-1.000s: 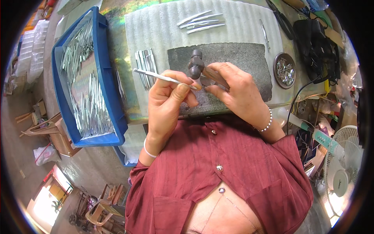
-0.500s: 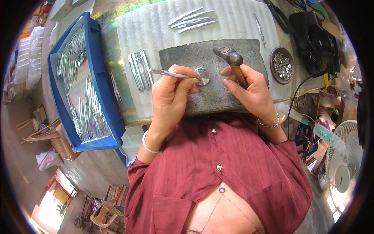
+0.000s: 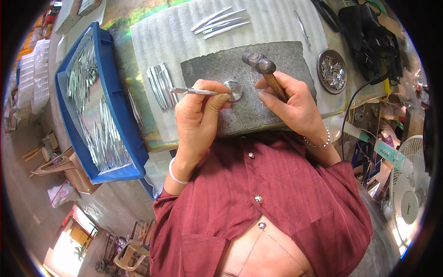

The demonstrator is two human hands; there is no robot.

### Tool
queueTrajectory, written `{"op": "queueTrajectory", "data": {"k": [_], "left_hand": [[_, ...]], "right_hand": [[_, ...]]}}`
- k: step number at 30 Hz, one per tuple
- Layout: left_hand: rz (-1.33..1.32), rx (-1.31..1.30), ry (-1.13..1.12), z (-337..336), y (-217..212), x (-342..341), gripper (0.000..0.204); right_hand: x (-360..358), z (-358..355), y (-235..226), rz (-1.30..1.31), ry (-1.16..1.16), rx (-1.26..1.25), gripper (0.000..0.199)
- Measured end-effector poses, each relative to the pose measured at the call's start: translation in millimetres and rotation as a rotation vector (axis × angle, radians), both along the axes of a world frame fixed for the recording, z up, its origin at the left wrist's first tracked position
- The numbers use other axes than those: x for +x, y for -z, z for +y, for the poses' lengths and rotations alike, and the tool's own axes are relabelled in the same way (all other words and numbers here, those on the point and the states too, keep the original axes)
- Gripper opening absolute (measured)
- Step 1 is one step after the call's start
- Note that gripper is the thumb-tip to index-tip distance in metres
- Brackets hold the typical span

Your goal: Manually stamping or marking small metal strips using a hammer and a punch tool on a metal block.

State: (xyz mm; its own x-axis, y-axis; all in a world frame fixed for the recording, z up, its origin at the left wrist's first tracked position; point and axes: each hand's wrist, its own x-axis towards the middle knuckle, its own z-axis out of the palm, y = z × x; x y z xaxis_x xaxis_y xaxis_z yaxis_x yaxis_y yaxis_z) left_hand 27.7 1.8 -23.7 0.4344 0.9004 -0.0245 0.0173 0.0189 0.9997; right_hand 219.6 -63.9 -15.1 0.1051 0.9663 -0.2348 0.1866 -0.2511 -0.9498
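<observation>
Hammer [image 3: 266, 67] has shifted rightward over grey slab [image 3: 249, 108].

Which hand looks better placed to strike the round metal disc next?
Probably the right hand: it grips the hammer, whose head is near the disc. The left hand is busy pinching a thin metal piece.

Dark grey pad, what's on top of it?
A round metal disc rests on the dark grey pad. The left hand pinches a slim metal piece; the right hand grips a hammer. Whatever the hands cover can't be seen.
</observation>
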Motion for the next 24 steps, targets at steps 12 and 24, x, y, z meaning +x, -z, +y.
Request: {"op": "queueTrajectory", "data": {"k": [12,24], "left_hand": [[0.38,0.692,0.043,-1,-3,8,0.027],[0.409,0.763,0.116,-3,13,-3,0.027]], "right_hand": [[1,1,1,-0.012,-0.029,0.016,0.019],[-21,23,-65,-0.165,-0.262,0.636,0.029]]}}
